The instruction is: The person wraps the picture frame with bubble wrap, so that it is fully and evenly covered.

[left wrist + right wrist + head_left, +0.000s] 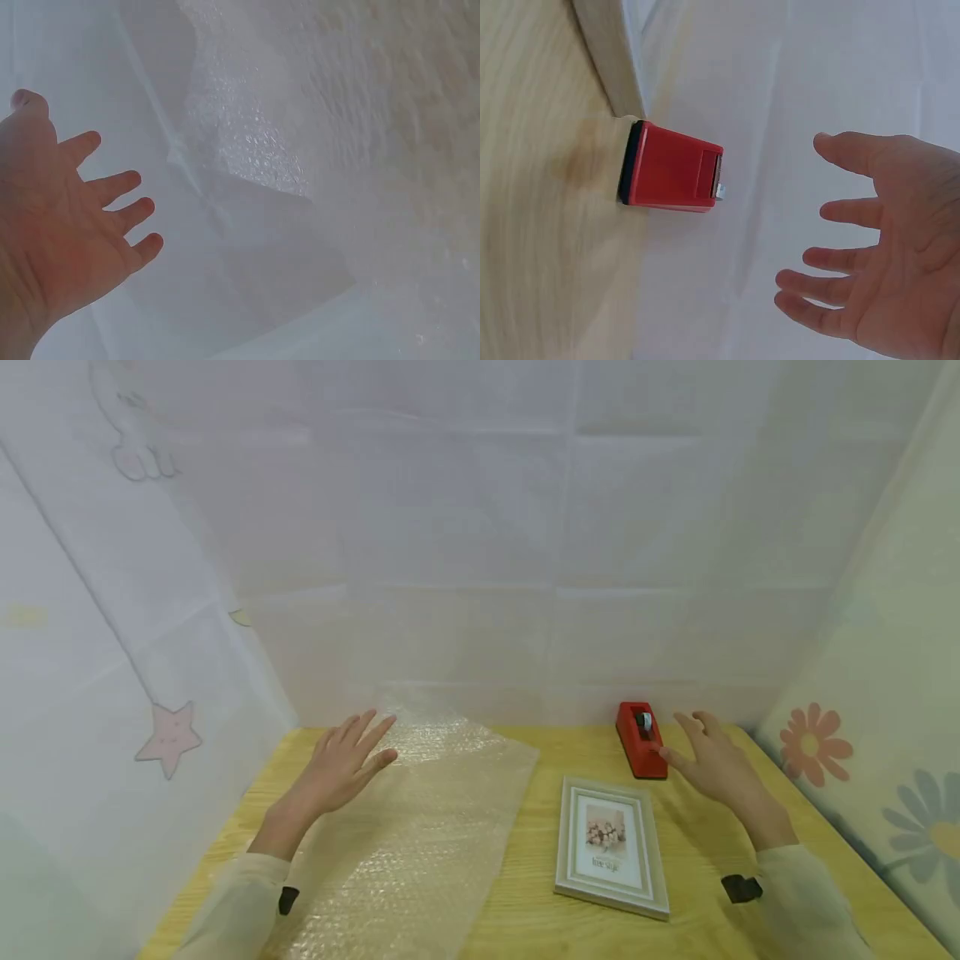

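My left hand (335, 770), fingers spread and holding nothing, hovers over a sheet of clear bubble wrap (405, 843) that covers the left half of the table. In the left wrist view the bubble wrap (262, 154) lies off beyond the fingertips. Over the table's right side is my right hand (716, 767), also spread with nothing in it, its thumb close beside a red tape dispenser (640, 756). The right wrist view shows that dispenser (671, 166) apart from the fingers. Between the hands lies a pale picture frame (566, 843) with a flower print, face up.
The yellow wood-grain table (517, 877) meets a white sheet wall (450, 552) at the back. Cloth sides rise left and right, with a pink star (171, 737) on the left and a red flower (816, 743) on the right. The bubble wrap's far edge runs up against the back sheet.
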A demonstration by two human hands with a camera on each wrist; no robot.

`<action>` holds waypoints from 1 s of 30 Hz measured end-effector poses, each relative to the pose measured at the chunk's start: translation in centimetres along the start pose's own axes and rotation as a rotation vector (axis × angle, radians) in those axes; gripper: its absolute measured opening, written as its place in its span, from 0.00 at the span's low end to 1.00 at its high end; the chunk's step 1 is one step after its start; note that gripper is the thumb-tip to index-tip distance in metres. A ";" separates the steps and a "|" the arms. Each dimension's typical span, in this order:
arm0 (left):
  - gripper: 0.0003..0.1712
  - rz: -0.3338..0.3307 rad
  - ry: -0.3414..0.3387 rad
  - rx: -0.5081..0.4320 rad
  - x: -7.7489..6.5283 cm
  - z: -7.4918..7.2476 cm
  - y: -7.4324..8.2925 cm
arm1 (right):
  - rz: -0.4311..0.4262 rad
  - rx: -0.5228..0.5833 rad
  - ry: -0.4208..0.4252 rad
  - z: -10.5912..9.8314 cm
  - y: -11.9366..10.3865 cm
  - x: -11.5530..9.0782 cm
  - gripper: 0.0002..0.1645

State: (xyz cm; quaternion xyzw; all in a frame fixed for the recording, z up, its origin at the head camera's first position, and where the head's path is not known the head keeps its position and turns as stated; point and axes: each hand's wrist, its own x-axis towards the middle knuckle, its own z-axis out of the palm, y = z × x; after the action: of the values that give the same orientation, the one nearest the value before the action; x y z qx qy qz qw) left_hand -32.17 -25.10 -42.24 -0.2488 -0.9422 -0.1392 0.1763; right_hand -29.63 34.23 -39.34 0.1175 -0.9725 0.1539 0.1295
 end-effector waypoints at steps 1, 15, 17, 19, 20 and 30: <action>0.38 0.004 0.003 -0.002 0.1 -0.2 0.5 | 0.000 0.005 -0.004 0.0 -0.1 -0.2 0.46; 0.36 0.096 -0.014 0.021 1.7 0.3 6.5 | -0.068 0.224 -0.023 1.5 0.3 -2.8 0.30; 0.37 0.110 -0.019 0.018 2.1 0.5 7.1 | -0.071 0.239 -0.033 1.7 0.4 -2.8 0.29; 0.37 0.126 -0.026 0.017 2.4 0.7 7.7 | -0.070 0.235 -0.035 2.0 0.5 -2.8 0.28; 0.37 0.133 -0.033 0.018 2.6 0.8 8.1 | -0.068 0.235 -0.034 2.1 0.5 -2.8 0.28; 0.36 0.209 -0.138 0.045 3.7 3.0 11.5 | -0.029 0.258 -0.070 3.4 0.2 -4.0 0.23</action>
State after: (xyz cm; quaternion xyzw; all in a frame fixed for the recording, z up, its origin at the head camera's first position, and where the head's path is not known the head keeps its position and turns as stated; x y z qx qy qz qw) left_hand -30.00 -12.88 -41.47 -0.3504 -0.9239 -0.0812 0.1303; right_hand -26.69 34.08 -43.66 0.1527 -0.9468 0.2714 0.0818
